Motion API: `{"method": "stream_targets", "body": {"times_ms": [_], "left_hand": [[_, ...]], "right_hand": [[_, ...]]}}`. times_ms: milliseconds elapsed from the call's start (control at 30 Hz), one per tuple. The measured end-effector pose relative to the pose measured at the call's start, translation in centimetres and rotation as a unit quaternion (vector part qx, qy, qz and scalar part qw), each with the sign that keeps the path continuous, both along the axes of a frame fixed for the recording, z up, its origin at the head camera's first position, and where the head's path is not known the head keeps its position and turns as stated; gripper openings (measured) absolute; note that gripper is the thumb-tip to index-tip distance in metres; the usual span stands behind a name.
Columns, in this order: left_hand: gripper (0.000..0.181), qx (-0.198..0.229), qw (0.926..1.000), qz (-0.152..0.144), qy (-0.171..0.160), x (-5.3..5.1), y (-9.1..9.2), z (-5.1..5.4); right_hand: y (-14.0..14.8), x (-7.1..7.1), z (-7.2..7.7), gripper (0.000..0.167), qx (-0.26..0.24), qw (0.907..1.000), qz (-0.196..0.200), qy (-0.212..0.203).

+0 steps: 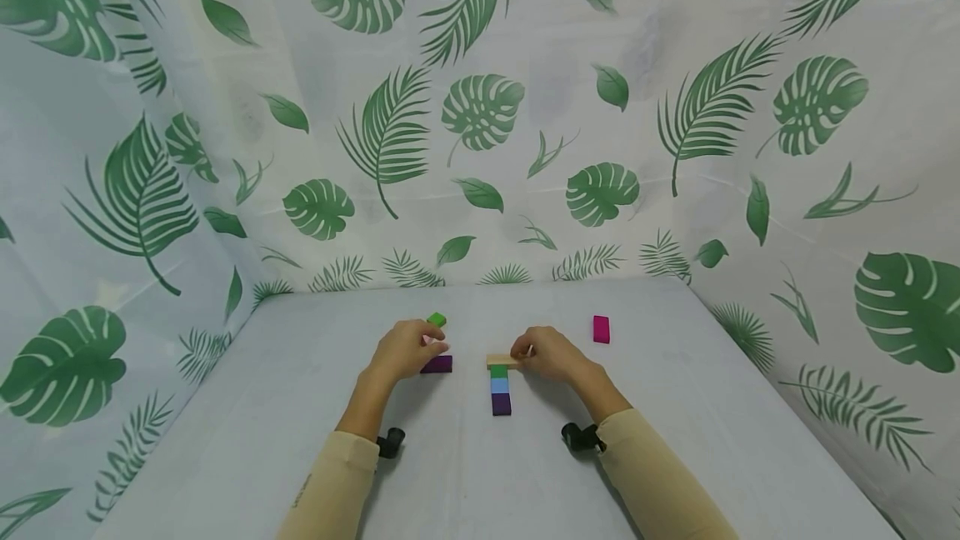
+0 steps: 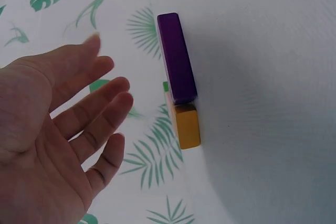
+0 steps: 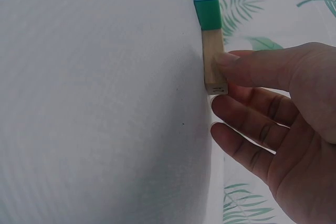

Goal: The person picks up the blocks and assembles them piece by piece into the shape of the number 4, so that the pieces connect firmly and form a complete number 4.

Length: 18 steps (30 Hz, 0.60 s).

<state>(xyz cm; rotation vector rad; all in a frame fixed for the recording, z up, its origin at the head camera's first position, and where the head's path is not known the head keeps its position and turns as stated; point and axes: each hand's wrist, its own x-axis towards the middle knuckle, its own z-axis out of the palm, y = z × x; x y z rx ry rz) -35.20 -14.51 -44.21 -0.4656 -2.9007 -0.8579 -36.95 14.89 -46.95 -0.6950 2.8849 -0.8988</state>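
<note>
My right hand pinches the right end of a plain wooden block between thumb and forefinger, clearest in the right wrist view. That block lies crosswise against a row of a green block, a light blue block and a dark purple block. My left hand hovers with loosely bent, parted fingers by a long purple block, holding nothing. In the left wrist view an orange block touches the purple one's end; from the head, the hand hides it. A bright green block lies beyond the left fingers.
A magenta block lies apart at the back right of the white table. Leaf-printed cloth stands behind the table and along both sides. A black wrist camera sits by the right cuff, another by the left.
</note>
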Motion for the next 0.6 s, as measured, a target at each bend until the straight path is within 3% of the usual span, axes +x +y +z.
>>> {"method": "stream_targets", "body": {"times_ms": [300,600], "left_hand": [[0.020,-0.021,0.9987,-0.014,-0.044,-0.2,-0.4,-0.6],[0.017,-0.033,0.9982,-0.032,-0.038,-0.4,-0.6,-1.1]], "right_hand": [[0.0,-0.1,-0.1,0.014,0.001,1.0000,0.006,0.006],[0.1,-0.1,-0.1,0.015,0.000,1.0000,0.006,0.006]]}}
